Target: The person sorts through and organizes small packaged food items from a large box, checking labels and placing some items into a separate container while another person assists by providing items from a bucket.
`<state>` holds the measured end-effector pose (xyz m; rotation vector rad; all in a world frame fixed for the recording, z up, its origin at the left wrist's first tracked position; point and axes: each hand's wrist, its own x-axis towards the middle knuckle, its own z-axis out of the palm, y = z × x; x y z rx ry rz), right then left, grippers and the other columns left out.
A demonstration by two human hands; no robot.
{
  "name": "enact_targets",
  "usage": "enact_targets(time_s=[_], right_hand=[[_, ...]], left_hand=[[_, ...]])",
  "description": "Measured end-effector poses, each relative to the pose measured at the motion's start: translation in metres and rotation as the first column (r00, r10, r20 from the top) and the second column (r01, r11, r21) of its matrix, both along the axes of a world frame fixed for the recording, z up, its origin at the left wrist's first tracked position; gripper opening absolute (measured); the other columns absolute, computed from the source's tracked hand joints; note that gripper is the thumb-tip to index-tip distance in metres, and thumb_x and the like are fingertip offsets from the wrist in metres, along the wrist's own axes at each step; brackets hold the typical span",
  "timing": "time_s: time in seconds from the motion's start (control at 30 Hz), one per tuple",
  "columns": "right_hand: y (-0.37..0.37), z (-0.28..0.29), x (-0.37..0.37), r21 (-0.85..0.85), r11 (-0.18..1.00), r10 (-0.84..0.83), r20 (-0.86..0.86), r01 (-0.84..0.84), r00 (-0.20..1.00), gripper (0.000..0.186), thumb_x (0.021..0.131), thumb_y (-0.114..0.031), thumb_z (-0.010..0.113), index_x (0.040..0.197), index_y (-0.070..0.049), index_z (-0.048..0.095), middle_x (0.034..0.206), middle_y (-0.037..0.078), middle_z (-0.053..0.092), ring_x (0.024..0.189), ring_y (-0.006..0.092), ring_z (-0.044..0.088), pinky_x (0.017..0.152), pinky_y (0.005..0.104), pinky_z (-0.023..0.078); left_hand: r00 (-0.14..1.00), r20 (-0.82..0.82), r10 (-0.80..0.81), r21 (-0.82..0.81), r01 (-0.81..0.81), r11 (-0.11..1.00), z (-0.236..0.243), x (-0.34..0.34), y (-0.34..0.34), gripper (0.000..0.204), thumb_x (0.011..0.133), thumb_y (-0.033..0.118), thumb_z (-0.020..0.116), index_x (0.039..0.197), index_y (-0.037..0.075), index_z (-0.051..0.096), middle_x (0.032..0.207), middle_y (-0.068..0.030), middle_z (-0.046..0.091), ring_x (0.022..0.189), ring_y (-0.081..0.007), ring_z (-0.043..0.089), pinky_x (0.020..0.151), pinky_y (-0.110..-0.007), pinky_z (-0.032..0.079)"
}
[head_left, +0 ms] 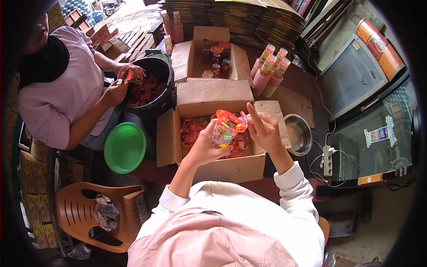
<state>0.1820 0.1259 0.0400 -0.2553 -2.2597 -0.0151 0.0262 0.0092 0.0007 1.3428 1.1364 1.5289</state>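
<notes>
Over the open cardboard box (231, 171), my left hand (205, 144) grips a clear printed plastic cup (221, 135), tilted, with a red patterned lid (228, 119) raised at its mouth. My right hand (265, 129) is at the right of the cup's rim. Its index finger points up, while the thumb and other fingers close in beside a small blue and white piece (243, 117) at the lid's edge; what exactly they pinch is hard to make out. Crumpled red plastic pieces (191, 133) fill the box below.
To the left, a person (75, 84) handles a red-topped cup over a black bucket (171, 82) of red pieces. A green basin (125, 148) stands nearby. Behind are a box (183, 60) of jars and stacked cups (270, 75). A metal bowl (307, 151) and power strip (328, 161) lie right.
</notes>
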Motion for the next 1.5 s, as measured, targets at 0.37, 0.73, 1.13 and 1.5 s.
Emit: enact_targets(time_s=[0.37, 0.73, 1.13, 1.5], right_hand=[[0.001, -0.003, 0.003, -0.040, 0.996, 0.082, -0.015, -0.082, 0.997, 0.064, 0.066, 0.006, 0.062, 0.127, 0.001, 0.044, 0.064, 0.006, 0.055, 0.060, 0.0197, 0.057, 0.057, 0.0312, 0.049], [0.004, -0.011, 0.003, -0.084, 0.990, 0.114, -0.039, -0.117, 0.993, 0.062, 0.067, 0.006, 0.063, 0.126, 0.001, 0.044, 0.066, 0.010, 0.058, 0.060, 0.0225, 0.059, 0.057, 0.0329, 0.050], [0.007, -0.010, 0.005, -0.130, 0.973, 0.185, -0.043, -0.189, 0.982, 0.066, 0.064, 0.004, 0.067, 0.126, 0.003, 0.044, 0.076, 0.007, 0.065, 0.070, 0.0221, 0.064, 0.062, 0.0325, 0.052], [0.001, -0.003, 0.000, -0.139, 0.969, 0.194, -0.070, -0.202, 0.979, 0.063, 0.066, 0.006, 0.063, 0.126, 0.001, 0.044, 0.075, 0.008, 0.064, 0.068, 0.0238, 0.063, 0.061, 0.0329, 0.052]], left_hand=[[0.965, 0.201, -0.168, -0.115, 0.193, 0.974, 0.000, 0.000, -0.002, 0.061, 0.066, 0.002, 0.066, 0.121, 0.003, 0.040, 0.103, -0.0025, 0.054, 0.091, -0.0080, 0.051, 0.079, -0.024, 0.043], [0.960, 0.205, -0.193, -0.113, 0.219, 0.969, -0.005, 0.002, 0.003, 0.060, 0.067, 0.001, 0.067, 0.122, 0.003, 0.040, 0.093, -0.0012, 0.056, 0.083, -0.0080, 0.054, 0.075, -0.026, 0.047], [0.639, 0.584, -0.501, -0.016, 0.625, 0.780, -0.015, 0.006, 0.000, 0.039, 0.068, 0.010, 0.065, 0.103, 0.002, 0.048, 0.074, -0.0045, 0.055, 0.061, -0.0098, 0.053, 0.053, -0.025, 0.046], [0.150, 0.826, -0.544, 0.270, 0.740, 0.615, -0.018, 0.008, -0.003, 0.059, 0.065, 0.011, 0.062, 0.117, -0.001, 0.038, 0.080, -0.0088, 0.051, 0.059, -0.0126, 0.052, 0.049, -0.024, 0.043]])
